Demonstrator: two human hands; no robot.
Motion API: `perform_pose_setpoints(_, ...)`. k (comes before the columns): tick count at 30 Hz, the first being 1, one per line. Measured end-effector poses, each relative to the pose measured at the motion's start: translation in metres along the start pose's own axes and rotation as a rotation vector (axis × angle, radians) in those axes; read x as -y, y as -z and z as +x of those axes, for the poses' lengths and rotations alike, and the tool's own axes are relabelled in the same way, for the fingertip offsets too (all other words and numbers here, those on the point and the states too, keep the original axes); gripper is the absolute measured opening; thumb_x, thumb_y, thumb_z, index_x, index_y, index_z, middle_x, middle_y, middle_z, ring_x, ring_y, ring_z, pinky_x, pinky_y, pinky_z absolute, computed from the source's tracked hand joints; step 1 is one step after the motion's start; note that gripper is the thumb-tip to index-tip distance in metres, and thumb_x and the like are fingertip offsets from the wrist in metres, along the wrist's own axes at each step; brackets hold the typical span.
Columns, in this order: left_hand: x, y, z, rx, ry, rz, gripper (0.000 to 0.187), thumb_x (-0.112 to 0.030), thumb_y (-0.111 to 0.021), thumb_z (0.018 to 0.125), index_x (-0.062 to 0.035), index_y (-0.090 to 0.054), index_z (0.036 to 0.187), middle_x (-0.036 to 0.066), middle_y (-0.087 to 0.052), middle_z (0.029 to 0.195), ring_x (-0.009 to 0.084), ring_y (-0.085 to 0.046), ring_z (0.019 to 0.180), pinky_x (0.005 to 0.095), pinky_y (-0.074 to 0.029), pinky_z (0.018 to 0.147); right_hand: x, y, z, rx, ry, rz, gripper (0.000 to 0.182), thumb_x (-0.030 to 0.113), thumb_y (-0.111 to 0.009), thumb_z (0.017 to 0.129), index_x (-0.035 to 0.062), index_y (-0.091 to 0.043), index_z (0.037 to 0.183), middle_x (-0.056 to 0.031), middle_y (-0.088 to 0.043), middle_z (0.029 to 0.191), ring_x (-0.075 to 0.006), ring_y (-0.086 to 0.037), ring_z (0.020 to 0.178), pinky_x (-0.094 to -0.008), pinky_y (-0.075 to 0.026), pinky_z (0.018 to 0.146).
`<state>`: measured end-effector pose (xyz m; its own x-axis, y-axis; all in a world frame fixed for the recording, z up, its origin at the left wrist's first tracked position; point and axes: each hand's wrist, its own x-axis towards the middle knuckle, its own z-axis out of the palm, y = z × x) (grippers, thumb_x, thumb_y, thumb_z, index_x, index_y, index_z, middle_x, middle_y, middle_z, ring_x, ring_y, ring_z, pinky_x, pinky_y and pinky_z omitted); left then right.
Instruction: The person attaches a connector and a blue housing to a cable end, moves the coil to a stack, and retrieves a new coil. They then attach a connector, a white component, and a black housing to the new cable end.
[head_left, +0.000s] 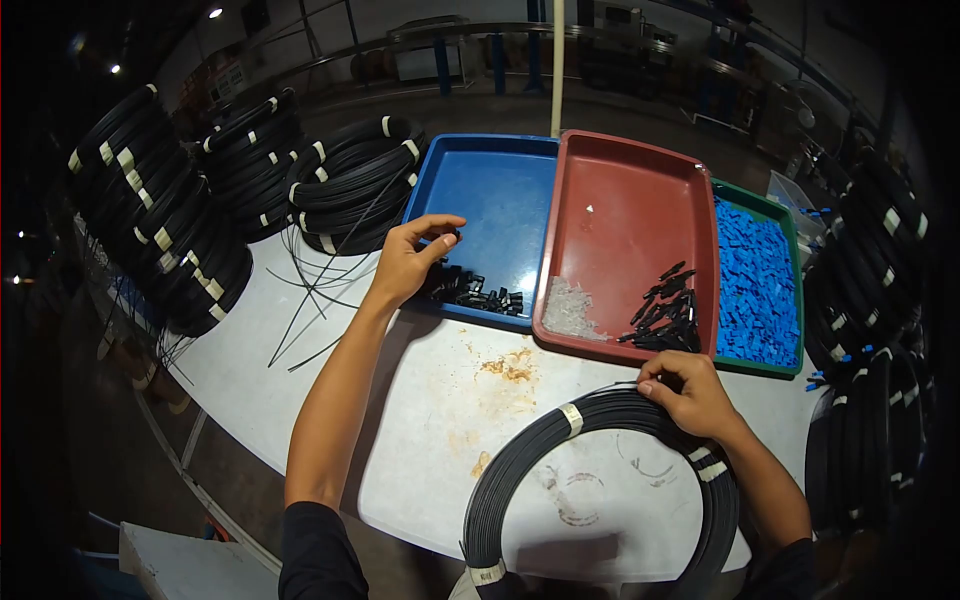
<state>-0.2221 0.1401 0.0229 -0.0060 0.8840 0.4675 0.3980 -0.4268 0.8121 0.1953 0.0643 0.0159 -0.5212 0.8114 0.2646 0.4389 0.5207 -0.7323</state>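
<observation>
My left hand (pixel 412 258) hovers over the left edge of the blue tray (pixel 490 185). Its thumb and index finger are closed on a small black part (pixel 459 236), mostly hidden by the fingers. Below it, small black fittings (pixel 485 293) lie heaped along the tray's near side. With thumb and fingertips, my right hand (pixel 692 392) pinches a black cable end (pixel 628 383) at the top of a coil of black cable (pixel 510 455). The coil is bound with white tape and lies at the near side of the white table.
A red tray (pixel 630 200) holds clear small pieces (pixel 573 310) and black connectors (pixel 668 310). Beside it, a green tray (pixel 797 290) is full of blue pieces (pixel 757 285). Stacked cable coils (pixel 160 210) stand at left, with more coils (pixel 865 440) at right.
</observation>
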Motion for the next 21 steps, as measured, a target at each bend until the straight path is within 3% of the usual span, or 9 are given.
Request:
perform_pose_setpoints(1,-0.006,-0.004,-0.004,-0.031,0.021,-0.201,0.024,-0.014,-0.074,0.091,-0.0039,-0.073,0.113,0.004,-0.073,0.095,0.0078,-0.063,0.085,0.0250,-0.048,0.072,0.011,0.005,0.001,0.033,-0.142,-0.019,0.009,0.006,-0.073,0.085,-0.0008,-0.070,0.090,-0.0093,-0.067,0.080,-0.0151,-0.060,0.068,-0.0307,-0.046,0.062)
perform_pose_setpoints(4,-0.020,-0.018,-0.016,-0.041,0.009,-0.425,0.022,-0.012,-0.071,0.095,-0.0017,-0.069,0.114,0.009,-0.072,0.103,0.0084,-0.059,0.081,0.0228,-0.046,0.071,0.006,0.008,-0.003,-0.064,-0.116,-0.073,0.009,0.004,-0.074,0.084,-0.0011,-0.069,0.089,-0.0076,-0.068,0.077,-0.0128,-0.059,0.067,-0.0308,-0.046,0.062)
perform_pose_setpoints(6,-0.025,-0.031,-0.021,-0.042,-0.023,-0.632,0.022,-0.010,-0.068,0.098,-0.0014,-0.063,0.117,0.013,-0.071,0.108,0.0088,-0.056,0.079,0.0213,-0.045,0.070,0.008,0.010,-0.003,-0.089,-0.226,-0.002,0.007,0.002,-0.073,0.084,-0.0010,-0.069,0.087,-0.0060,-0.068,0.074,-0.0124,-0.061,0.067,-0.0306,-0.047,0.063)
perform_pose_setpoints(9,-0.040,-0.057,-0.031,-0.040,-0.064,-0.697,0.022,-0.011,-0.068,0.098,-0.0015,-0.063,0.117,0.012,-0.071,0.105,0.0086,-0.055,0.078,0.0219,-0.045,0.070,0.020,0.017,-0.008,-0.140,-0.334,0.046,0.006,0.003,-0.072,0.086,-0.0014,-0.068,0.086,-0.0055,-0.068,0.073,-0.0109,-0.061,0.068,-0.0292,-0.048,0.062)
perform_pose_setpoints(13,-0.052,-0.106,-0.048,-0.066,-0.081,-0.742,0.024,-0.016,-0.071,0.097,-0.0014,-0.064,0.115,0.006,-0.067,0.096,0.0093,-0.055,0.078,0.0234,-0.044,0.070,-0.012,0.017,-0.014,-0.304,-0.159,0.326,0.003,0.002,-0.070,0.089,0.0015,-0.069,0.086,0.0031,-0.062,0.074,-0.0053,-0.052,0.066,-0.0240,-0.042,0.061)
perform_pose_setpoints(16,-0.067,-0.134,-0.057,-0.048,-0.062,-0.753,0.022,-0.011,-0.073,0.094,-0.0016,-0.067,0.113,0.005,-0.069,0.097,0.0101,-0.062,0.087,0.0237,-0.047,0.076,-0.020,0.015,-0.017,-0.396,-0.183,0.456,0.005,0.004,-0.073,0.089,0.0016,-0.069,0.087,0.0046,-0.062,0.074,-0.0017,-0.047,0.065,-0.0203,-0.037,0.059)
perform_pose_setpoints(19,-0.076,-0.163,-0.065,-0.066,-0.046,-0.775,0.019,-0.004,-0.072,0.092,-0.0015,-0.068,0.110,0.007,-0.071,0.100,0.0116,-0.066,0.093,0.0250,-0.050,0.084,-0.029,0.010,-0.024,-0.438,-0.157,0.412,0.006,0.005,-0.074,0.088,0.0014,-0.071,0.085,0.0042,-0.063,0.073,-0.0020,-0.049,0.065,-0.0213,-0.038,0.058)
perform_pose_setpoints(21,-0.084,-0.168,-0.071,0.009,-0.040,-0.608,0.018,-0.004,-0.071,0.092,-0.0011,-0.068,0.109,0.007,-0.072,0.102,0.0128,-0.067,0.097,0.0260,-0.050,0.087,-0.036,0.008,-0.029,-0.441,-0.156,0.345,0.008,0.007,-0.074,0.088,0.0012,-0.071,0.083,0.0034,-0.063,0.069,-0.0021,-0.048,0.061,-0.0226,-0.037,0.055)
